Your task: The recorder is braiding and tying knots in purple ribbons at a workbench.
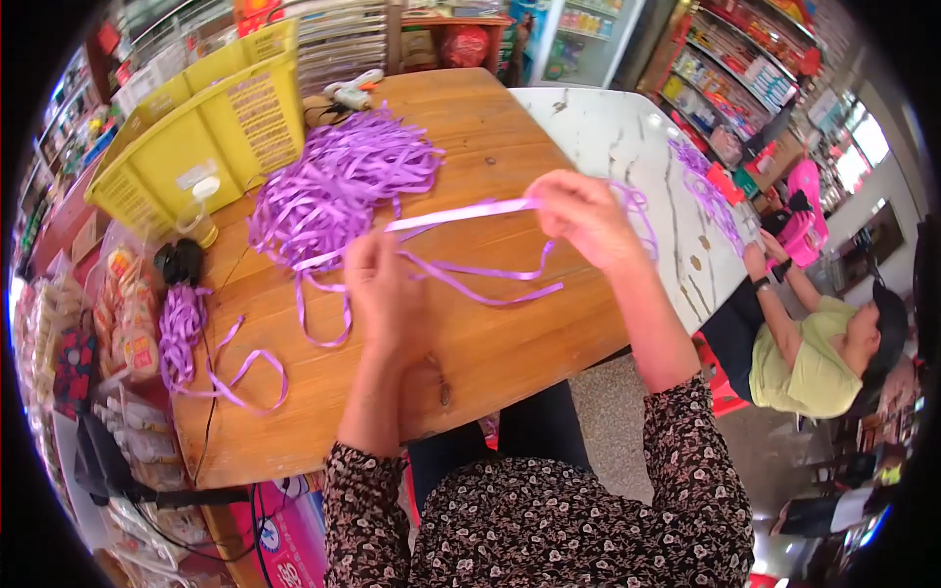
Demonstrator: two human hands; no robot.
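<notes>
A purple ribbon (461, 213) is stretched between my two hands over the wooden table (480, 353). My left hand (374, 279) is closed on one end of the taut stretch, its fingertips pinched and slightly blurred. My right hand (585, 218) pinches the other end between thumb and fingers. Loose lengths of ribbon trail below the taut part and past my right hand. Just beyond my left hand lies a big tangled heap of purple ribbons (343, 181). A smaller bundle of purple ribbon (183, 328) rests at the table's left edge.
A yellow plastic crate (211, 122) stands at the far left, with a glue gun (353, 90) near its right end. A marble-patterned table (676, 186) adjoins on the right. There a person (818, 353) in a light green top handles more purple ribbon. A black cable (208, 392) crosses the left side.
</notes>
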